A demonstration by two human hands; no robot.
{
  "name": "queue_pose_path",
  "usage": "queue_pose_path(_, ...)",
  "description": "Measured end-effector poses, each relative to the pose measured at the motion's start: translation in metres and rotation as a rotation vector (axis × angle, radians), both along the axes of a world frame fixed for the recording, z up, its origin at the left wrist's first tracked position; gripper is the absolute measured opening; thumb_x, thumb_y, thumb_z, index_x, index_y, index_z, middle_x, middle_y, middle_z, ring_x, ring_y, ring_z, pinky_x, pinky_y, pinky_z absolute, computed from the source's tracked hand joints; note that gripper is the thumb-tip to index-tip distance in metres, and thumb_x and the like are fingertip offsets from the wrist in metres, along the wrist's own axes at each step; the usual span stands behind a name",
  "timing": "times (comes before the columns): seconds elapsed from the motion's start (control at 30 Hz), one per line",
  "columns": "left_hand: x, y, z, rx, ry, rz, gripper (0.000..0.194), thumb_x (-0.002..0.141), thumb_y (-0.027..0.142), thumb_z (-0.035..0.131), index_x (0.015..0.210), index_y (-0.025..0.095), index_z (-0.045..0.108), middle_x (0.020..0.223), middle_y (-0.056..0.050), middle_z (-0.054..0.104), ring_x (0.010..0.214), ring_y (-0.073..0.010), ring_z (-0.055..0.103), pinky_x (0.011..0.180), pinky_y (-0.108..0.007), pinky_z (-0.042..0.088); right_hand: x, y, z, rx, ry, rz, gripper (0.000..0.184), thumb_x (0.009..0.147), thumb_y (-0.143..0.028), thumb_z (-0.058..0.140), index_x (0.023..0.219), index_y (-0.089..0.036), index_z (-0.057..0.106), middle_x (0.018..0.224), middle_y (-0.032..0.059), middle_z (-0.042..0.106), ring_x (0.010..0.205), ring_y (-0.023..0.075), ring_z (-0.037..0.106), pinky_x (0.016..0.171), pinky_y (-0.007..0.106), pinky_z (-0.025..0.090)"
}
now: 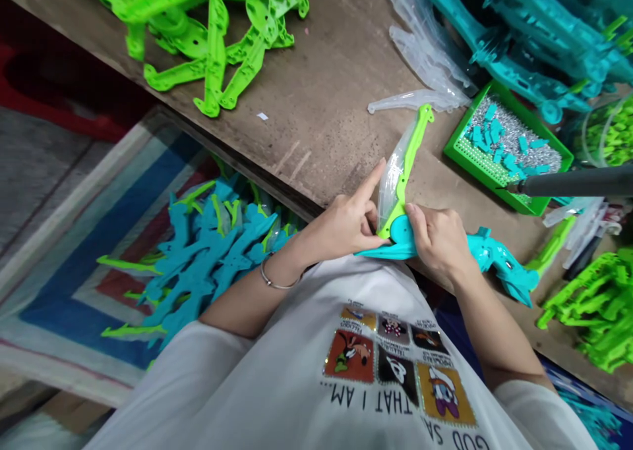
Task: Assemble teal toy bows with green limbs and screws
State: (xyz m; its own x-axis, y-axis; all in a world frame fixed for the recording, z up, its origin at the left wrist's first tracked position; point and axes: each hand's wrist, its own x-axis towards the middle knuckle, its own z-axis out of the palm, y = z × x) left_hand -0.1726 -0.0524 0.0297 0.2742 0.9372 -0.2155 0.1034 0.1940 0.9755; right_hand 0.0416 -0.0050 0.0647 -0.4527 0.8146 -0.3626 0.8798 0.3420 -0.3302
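At the table's edge, close to my shirt, is a long teal plastic toy piece (pixel 500 265) with a lime-green arm (pixel 411 153) standing out from a round teal joint. A transparent curved wing-like blade (pixel 393 173) lies along the green arm's left side. My left hand (pixel 349 223) closes around the base of the blade and arm, its index finger stretched along the blade's edge. With my right hand (pixel 440 242) I grip the teal body beside the joint, thumb against the green arm's base. The parts under my fingers are hidden.
A green basket (pixel 499 193) holds screws and small teal pieces. Behind it lie teal parts (pixel 534 35) and transparent blades (pixel 425 61). Lime-green parts are piled at far left (pixel 212 35) and right (pixel 598 305). A dark rod-shaped tool (pixel 573 183) juts over the basket. Lower left, a bin (pixel 54 285) holds teal-and-green pieces.
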Motion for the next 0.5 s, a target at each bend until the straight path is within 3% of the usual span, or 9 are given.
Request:
queue_pose_path(0.13,-0.007,0.004,-0.010,-0.121,-0.111,0.042,0.121,0.074,0.027,0.090,0.169,0.024,0.015,0.091,-0.002,0.079,0.069,-0.0135,0.073,0.070,-0.023,0.056,0.000,0.012,-0.003,0.008,-0.013,-0.034,0.066,0.110,-0.054,0.023,0.081,-0.021,0.072,0.069,0.0079,0.070,0.060,0.0209,0.058,0.066,0.035,0.027)
queue_pose_path(0.23,-0.011,0.003,-0.018,-0.331,-0.256,0.099,0.088,0.085,0.047,0.082,0.157,0.015,0.043,0.099,-0.010,0.080,0.083,-0.0211,0.078,0.077,-0.032,0.063,0.000,0.024,-0.008,0.032,-0.015,-0.073,0.070,0.109,-0.056,0.022,0.075,-0.021,0.072,0.064,0.0087,0.067,0.058,0.0221,0.058,0.064,0.035,0.026)
queue_pose_path(0.33,-0.003,-0.003,-0.022,-0.488,-0.424,0.095,0.065,0.086,0.063,0.076,0.124,0.011,0.071,0.101,-0.015,0.080,0.089,-0.0269,0.080,0.082,-0.041,0.066,-0.001,0.035,-0.016,0.053,-0.015,-0.097,0.073,0.108,-0.060,0.022,0.072,-0.022,0.072,0.064,0.0109,0.068,0.060,0.0241,0.061,0.063,0.036,0.027)
queue_pose_path(0.4,0.007,-0.006,-0.024,-0.489,-0.445,0.143,0.057,0.078,0.059,0.084,0.108,0.012,0.076,0.096,-0.012,0.081,0.088,-0.0263,0.080,0.084,-0.040,0.066,-0.002,0.039,-0.022,0.063,-0.024,-0.112,0.074,0.108,-0.062,0.022,0.072,-0.022,0.073,0.067,0.0131,0.071,0.065,0.0262,0.065,0.064,0.035,0.030)
queue_pose_path(0.5,0.023,-0.007,-0.025,-0.439,-0.387,0.297,0.051,0.074,0.053,0.090,0.101,0.013,0.076,0.087,-0.007,0.080,0.084,-0.0226,0.079,0.082,-0.037,0.066,-0.005,0.043,-0.028,0.079,-0.030,-0.139,0.074,0.107,-0.064,0.023,0.075,-0.021,0.074,0.075,0.0160,0.075,0.072,0.0276,0.070,0.066,0.035,0.035)
